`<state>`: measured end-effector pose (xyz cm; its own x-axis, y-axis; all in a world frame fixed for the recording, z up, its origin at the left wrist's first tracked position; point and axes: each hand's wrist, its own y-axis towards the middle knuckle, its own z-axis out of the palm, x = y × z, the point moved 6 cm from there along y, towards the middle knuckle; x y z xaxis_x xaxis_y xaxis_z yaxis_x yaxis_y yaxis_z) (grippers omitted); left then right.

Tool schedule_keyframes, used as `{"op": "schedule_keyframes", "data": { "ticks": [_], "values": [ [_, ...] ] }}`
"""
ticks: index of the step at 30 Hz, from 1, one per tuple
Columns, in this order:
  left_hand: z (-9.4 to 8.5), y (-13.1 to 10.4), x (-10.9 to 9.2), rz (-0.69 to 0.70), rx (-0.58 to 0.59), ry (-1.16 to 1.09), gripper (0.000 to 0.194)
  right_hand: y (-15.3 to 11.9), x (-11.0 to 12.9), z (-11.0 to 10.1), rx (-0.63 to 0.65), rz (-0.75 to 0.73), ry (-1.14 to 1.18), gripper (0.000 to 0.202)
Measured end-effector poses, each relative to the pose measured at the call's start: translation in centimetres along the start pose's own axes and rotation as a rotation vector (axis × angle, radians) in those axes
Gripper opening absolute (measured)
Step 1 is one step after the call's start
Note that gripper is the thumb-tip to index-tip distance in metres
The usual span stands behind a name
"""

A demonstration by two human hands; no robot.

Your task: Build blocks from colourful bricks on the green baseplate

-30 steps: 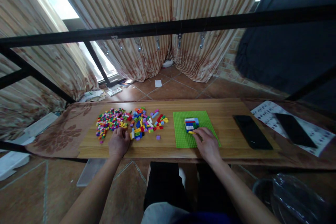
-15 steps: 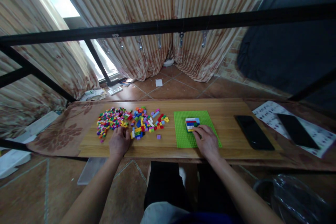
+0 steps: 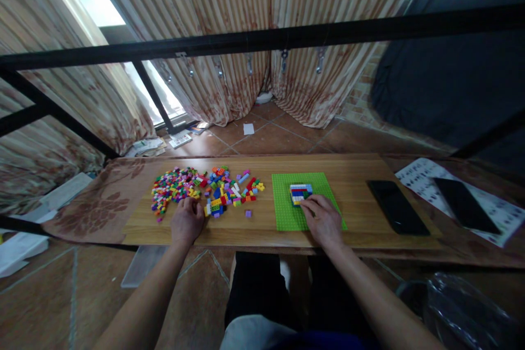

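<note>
On the green baseplate (image 3: 283,216) stands a small layered block of toy bricks (image 3: 298,189) in white, red, blue and yellow. Its near right corner is covered by the fingers of my right hand (image 3: 326,221), which are pinched on a toy brick there. A dark green brick (image 3: 305,194) shows right at those fingertips. My left hand (image 3: 187,222) rests on the wooden board with its fingers curled down at the near edge of the loose bricks (image 3: 174,183); whatever is under them is hidden. Close to its right side sits a blue and yellow brick cluster (image 3: 215,207).
More mixed bricks (image 3: 235,188) are spread over the board (image 3: 262,235), with a single purple brick (image 3: 248,213) apart from them. A black phone (image 3: 397,208) lies right of the baseplate. Beyond it, a dark flat device (image 3: 465,205) rests on a printed sheet (image 3: 418,172).
My right fingers have shifted very slightly on the near edge of the brick block, where less yellow now shows beside them. My left hand stays in place.
</note>
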<state>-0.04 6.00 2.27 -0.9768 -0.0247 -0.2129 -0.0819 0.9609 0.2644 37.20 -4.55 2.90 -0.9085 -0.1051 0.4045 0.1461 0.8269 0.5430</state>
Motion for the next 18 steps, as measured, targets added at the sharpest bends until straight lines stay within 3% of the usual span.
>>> {"op": "schedule_keyframes", "data": {
  "ticks": [13,18],
  "values": [
    [-0.05,-0.09,-0.1,-0.005,0.007,0.018,0.02,0.03,0.77,0.35,0.084,-0.093,-0.171,0.025],
    [-0.01,-0.1,-0.09,-0.009,0.016,0.017,0.022,0.4,0.85,0.42,0.139,-0.101,-0.136,0.025]
  ]
}}
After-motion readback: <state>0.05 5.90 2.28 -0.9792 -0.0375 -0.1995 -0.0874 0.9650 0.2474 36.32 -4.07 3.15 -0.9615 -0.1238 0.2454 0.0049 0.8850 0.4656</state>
